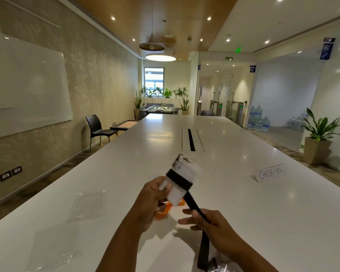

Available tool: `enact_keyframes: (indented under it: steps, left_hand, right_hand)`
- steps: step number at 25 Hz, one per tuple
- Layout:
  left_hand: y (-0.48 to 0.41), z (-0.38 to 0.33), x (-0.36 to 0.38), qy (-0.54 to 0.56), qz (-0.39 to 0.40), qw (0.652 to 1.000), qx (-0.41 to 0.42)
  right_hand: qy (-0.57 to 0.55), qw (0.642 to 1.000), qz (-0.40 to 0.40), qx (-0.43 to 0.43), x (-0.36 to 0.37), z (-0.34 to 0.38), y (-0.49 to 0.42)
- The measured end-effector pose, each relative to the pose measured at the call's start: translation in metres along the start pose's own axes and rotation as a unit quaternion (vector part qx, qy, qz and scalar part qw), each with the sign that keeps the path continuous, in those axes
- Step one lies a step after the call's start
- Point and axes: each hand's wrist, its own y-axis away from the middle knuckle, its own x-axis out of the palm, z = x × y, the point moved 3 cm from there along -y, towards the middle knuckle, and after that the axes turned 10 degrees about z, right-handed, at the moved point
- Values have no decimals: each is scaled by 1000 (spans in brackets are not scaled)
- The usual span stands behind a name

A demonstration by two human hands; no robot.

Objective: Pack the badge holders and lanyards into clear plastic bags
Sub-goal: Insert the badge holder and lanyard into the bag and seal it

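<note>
near clear bag [53,246] lay flat on the white table [263,216], at 8 o'clock of the left hand. far clear bag [88,205] lay flat at 9 o'clock of that hand. contents of either bag could not be made out.

left hand [153,201]: forearm entered from the lower edge and rose toward 1 o'clock. fingers were curled round the lower left edge of the badge holder [182,185] and held it raised above the table, tilted toward 1 o'clock. a metal clip [186,159] sat at the holder's top end. an orange lanyard [162,213] lay on the table beneath this hand, partly hidden.

black lanyard [180,179] crossed the holder as a wrapped band, then ran toward 5 o'clock into the right hand.

right hand [210,222]: forearm entered from the lower right. thumb and forefinger pinched the black strap, and the remaining fingers pointed toward 9 o'clock. the strap hung on below the hand to the lower edge.

crumpled plastic [226,266] lay at 6 o'clock of the right hand, with a dark piece against it; whether inside could not be told.

check-in sign [271,172] stood at 2 o'clock, well apart.
</note>
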Motion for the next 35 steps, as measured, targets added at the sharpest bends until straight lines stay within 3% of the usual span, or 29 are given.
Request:
enact_keyframes:
  steps: [2, 4, 6, 8, 10, 12, 15, 18, 20, 22, 24, 28, 29, 32, 35]
  left_hand:
    - [1, 3, -13, -36, -100, 994, -39]
    - [6, 5, -22, -175, -123, 975, -67]
    - [8, 5, -17, -313, -56, 945, -73]
    - [6, 9, -6, -450, 2, 888, -99]
    - [5, 13, 5, -515, 30, 847, -127]
    - [7, 14, 17, -529, 75, 836, -124]
    - [13, 9, 32, -470, 154, 865, -86]
    - [14, 5, 34, -398, 152, 903, -56]
    - [15, 5, 35, -329, 139, 933, -49]
    - [16, 6, 34, -289, 119, 948, -61]
    - [18, 9, 31, -298, 118, 944, -79]
    - [17, 22, 30, -396, 183, 881, -181]
    - [17, 23, 32, -389, 198, 879, -192]
    - [17, 16, 33, -343, 201, 906, -146]
    - [12, 12, 22, -323, 115, 938, -57]
  right_hand:
    - [68, 997, -13, -17, 8, 3, -3]
    - [96, 993, -52, -47, 6, 4, -6]
    - [62, 995, -60, -50, 3, 8, -4]
    - [14, 997, -66, -27, 2, 12, -1]
    - [-2, 997, -80, -12, -3, 9, 1]
    - [14, 996, -85, -17, -6, 7, 3]
    - [0, 998, -58, -4, -9, 0, 3]
    - [-101, 994, -27, -18, -9, 4, 2]
    - [-225, 974, 6, -32, -11, 4, 2]
    - [-273, 960, 43, -33, -12, 3, 1]
    - [-282, 957, 61, -44, -17, 1, 2]
    - [-202, 977, 29, -69, -28, 3, 4]
    - [-187, 980, 33, -58, -26, 2, 4]
    - [-158, 987, 12, -11, -20, -6, 1]
    - [-159, 986, -42, 26, -17, -5, -5]
